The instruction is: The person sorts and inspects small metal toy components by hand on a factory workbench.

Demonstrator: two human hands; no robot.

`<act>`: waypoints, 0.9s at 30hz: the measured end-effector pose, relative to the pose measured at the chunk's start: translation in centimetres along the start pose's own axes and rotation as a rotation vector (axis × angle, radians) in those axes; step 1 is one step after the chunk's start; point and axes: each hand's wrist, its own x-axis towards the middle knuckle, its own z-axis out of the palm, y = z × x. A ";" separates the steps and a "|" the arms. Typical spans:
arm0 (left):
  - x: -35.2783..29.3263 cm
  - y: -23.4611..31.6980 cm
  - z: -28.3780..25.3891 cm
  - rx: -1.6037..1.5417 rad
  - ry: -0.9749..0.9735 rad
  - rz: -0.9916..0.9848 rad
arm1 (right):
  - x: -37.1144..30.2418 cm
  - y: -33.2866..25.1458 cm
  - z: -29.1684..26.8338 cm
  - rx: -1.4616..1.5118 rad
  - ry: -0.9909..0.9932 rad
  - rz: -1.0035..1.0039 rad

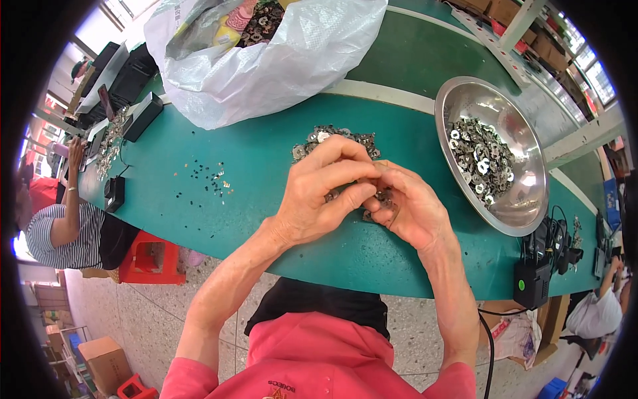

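My two hands meet over the green table, fingertips touching. My right hand [419, 207] is curled, palm partly up, around several small metal pieces [384, 197]. The fingers of my left hand [325, 189] are bent and pinched against the right fingertips; what they grip is hidden. Just beyond the hands lies a pile of small flat metal pieces [319, 136], silver and dark, partly covered by my left hand. A large steel bowl [531, 199] to the right holds many similar metal pieces [484, 159], some ring-shaped.
A white woven sack [279, 83] with more metal pieces stands at the far side of the green table [259, 143]. Tiny black and brass-coloured bits [209, 176] lie scattered left. A black box [531, 284] with cables sits near right. Other people work at left and right.
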 end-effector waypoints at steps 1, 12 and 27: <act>0.2 0.1 0.1 -0.012 0.041 0.025 | 0.0 -0.4 -0.4 -0.039 -0.029 -0.041; -0.6 0.2 0.1 0.222 -0.345 0.089 | -1.6 -2.1 -0.6 -1.197 0.192 -0.318; -0.1 -0.3 -1.5 0.070 -0.190 -0.026 | -1.5 -2.2 0.5 -0.896 0.088 -0.200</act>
